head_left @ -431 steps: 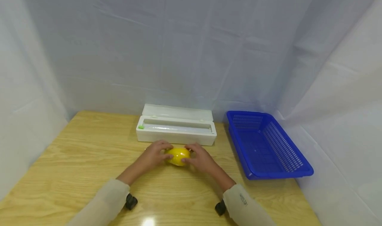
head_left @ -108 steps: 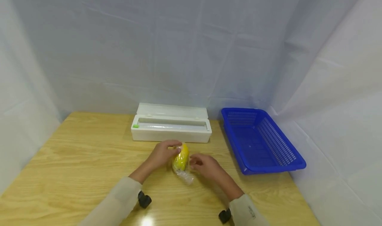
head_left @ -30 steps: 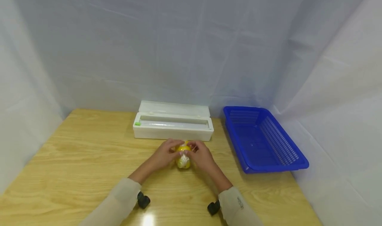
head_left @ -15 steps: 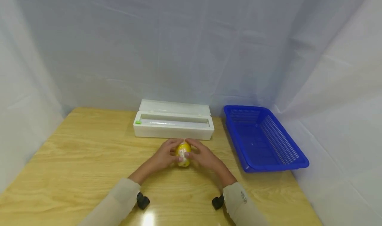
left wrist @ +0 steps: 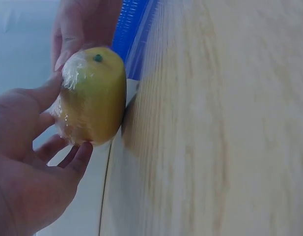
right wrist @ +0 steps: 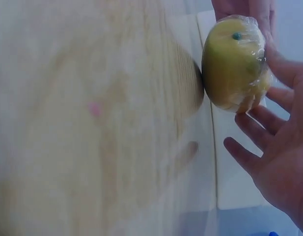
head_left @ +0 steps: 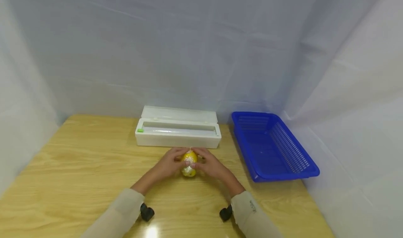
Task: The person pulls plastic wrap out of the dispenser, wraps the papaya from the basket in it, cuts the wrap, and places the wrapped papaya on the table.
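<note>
A yellow mango (head_left: 189, 158) with a small green stem spot sits on the wooden table, clear cling film (left wrist: 75, 73) stretched and wrinkled over it. My left hand (head_left: 170, 164) holds its left side, thumb on top and fingertips at its far end. From the right, my right hand (head_left: 211, 164) grips it the same way, the two thumbs nearly meeting over the film. In the right wrist view, the lower fingers of my right hand (right wrist: 284, 152) spread out beside the mango (right wrist: 230, 64). Its underside faces the table and is hidden.
Just behind the hands stands a long white cling film box (head_left: 177, 140), lid up, with a roll inside and a green slider at its left end. A blue plastic basket (head_left: 252, 164) stands to the right. Pale cloth (head_left: 176, 56) hangs behind the table (head_left: 78, 154).
The mango lay crosswise at first; now its end points toward me. The loose film end seen earlier now lies against the fruit. My right hand, apart from it before, now holds it.
</note>
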Action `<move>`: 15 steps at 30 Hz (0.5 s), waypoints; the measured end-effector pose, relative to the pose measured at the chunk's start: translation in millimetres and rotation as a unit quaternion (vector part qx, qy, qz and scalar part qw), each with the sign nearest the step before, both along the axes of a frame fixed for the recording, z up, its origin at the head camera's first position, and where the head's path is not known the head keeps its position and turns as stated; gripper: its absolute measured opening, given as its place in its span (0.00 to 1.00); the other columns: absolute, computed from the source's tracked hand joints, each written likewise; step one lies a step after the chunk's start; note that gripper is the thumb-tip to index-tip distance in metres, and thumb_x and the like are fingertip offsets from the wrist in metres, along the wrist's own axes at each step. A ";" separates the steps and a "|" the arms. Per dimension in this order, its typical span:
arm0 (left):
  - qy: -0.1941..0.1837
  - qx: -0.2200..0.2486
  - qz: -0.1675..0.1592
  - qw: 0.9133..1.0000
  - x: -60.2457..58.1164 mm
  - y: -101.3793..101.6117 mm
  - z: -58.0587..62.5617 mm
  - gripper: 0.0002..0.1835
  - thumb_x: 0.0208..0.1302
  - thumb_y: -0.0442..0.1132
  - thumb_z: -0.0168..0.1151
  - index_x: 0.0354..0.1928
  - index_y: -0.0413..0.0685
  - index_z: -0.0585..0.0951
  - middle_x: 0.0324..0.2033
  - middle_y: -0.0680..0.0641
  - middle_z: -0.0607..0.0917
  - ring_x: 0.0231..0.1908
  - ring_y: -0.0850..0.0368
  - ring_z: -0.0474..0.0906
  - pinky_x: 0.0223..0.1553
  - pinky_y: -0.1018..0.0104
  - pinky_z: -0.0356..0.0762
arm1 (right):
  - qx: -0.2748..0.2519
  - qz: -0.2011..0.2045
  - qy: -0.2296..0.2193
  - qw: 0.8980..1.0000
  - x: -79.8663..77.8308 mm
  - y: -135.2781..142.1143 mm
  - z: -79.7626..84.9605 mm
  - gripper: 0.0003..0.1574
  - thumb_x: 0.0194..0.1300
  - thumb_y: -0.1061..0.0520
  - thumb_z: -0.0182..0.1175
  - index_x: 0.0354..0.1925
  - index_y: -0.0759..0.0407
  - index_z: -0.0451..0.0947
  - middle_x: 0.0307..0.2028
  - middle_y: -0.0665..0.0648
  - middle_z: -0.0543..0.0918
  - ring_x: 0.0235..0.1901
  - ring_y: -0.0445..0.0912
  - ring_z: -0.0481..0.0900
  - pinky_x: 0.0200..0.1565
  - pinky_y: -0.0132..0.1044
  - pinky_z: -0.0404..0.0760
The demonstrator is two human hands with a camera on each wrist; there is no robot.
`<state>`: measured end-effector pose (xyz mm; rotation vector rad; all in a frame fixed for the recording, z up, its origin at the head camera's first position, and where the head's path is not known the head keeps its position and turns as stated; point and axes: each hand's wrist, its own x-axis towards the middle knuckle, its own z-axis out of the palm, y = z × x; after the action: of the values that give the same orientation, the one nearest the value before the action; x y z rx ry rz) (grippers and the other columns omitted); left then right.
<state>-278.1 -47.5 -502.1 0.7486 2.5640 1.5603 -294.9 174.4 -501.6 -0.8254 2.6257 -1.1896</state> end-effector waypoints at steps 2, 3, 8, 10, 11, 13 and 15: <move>0.011 -0.002 0.007 1.000 0.1 0.0 -0.3 0.31 0.64 0.46 0.62 0.67 0.46 0.68 0.64 0.44 0.69 0.63 0.45 0.65 0.59 0.49 0.71 | -0.009 -0.001 -0.004 1.000 0.2 -2.0 0.1 0.39 0.67 0.38 0.55 0.71 0.48 0.59 0.66 0.51 0.64 0.65 0.49 0.63 0.61 0.50 0.70; 0.016 -0.002 0.010 1.000 0.2 0.5 -0.3 0.30 0.64 0.45 0.62 0.67 0.47 0.69 0.63 0.44 0.70 0.63 0.46 0.65 0.59 0.49 0.71 | -0.014 -0.006 -0.004 1.000 0.3 -2.9 0.1 0.39 0.68 0.38 0.54 0.71 0.49 0.59 0.65 0.51 0.65 0.64 0.49 0.65 0.60 0.49 0.71; 0.026 0.003 0.013 1.000 1.3 4.8 1.3 0.29 0.62 0.43 0.65 0.65 0.46 0.72 0.61 0.43 0.72 0.60 0.46 0.67 0.58 0.48 0.72 | -0.027 -0.049 0.003 0.998 -0.1 -7.9 -1.4 0.35 0.68 0.36 0.52 0.66 0.48 0.65 0.61 0.50 0.70 0.60 0.47 0.70 0.57 0.44 0.75; 0.026 0.004 0.008 1.000 1.2 5.9 2.8 0.29 0.62 0.43 0.65 0.65 0.45 0.72 0.61 0.42 0.72 0.60 0.45 0.68 0.57 0.47 0.72 | -0.015 -0.072 0.015 0.997 0.2 -9.3 -1.1 0.31 0.67 0.37 0.54 0.64 0.44 0.68 0.60 0.48 0.71 0.59 0.46 0.71 0.56 0.43 0.76; 0.023 0.003 0.007 1.000 1.0 6.1 3.8 0.29 0.62 0.43 0.65 0.64 0.46 0.72 0.61 0.43 0.72 0.59 0.45 0.68 0.57 0.47 0.72 | -0.008 -0.080 0.022 0.997 0.3 -10.1 -0.6 0.29 0.67 0.37 0.54 0.63 0.42 0.69 0.59 0.47 0.72 0.58 0.46 0.72 0.56 0.43 0.76; 0.016 0.003 0.008 1.000 0.5 5.8 5.1 0.29 0.62 0.43 0.66 0.64 0.47 0.72 0.59 0.44 0.73 0.58 0.47 0.69 0.57 0.48 0.73 | 0.004 -0.091 0.033 0.995 0.7 -11.4 0.3 0.27 0.67 0.38 0.54 0.62 0.41 0.70 0.59 0.46 0.72 0.58 0.46 0.72 0.56 0.43 0.76; 0.014 0.003 0.016 1.000 0.5 5.4 6.5 0.28 0.62 0.43 0.66 0.64 0.48 0.73 0.57 0.45 0.75 0.56 0.49 0.70 0.56 0.49 0.73 | 0.011 -0.098 0.039 0.994 1.1 -12.8 0.9 0.26 0.67 0.39 0.54 0.62 0.40 0.70 0.59 0.46 0.73 0.58 0.46 0.73 0.56 0.43 0.76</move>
<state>-277.5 -42.1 -495.6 0.7401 2.6049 1.5779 -293.7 161.7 -500.7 -0.6347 2.8319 -1.1927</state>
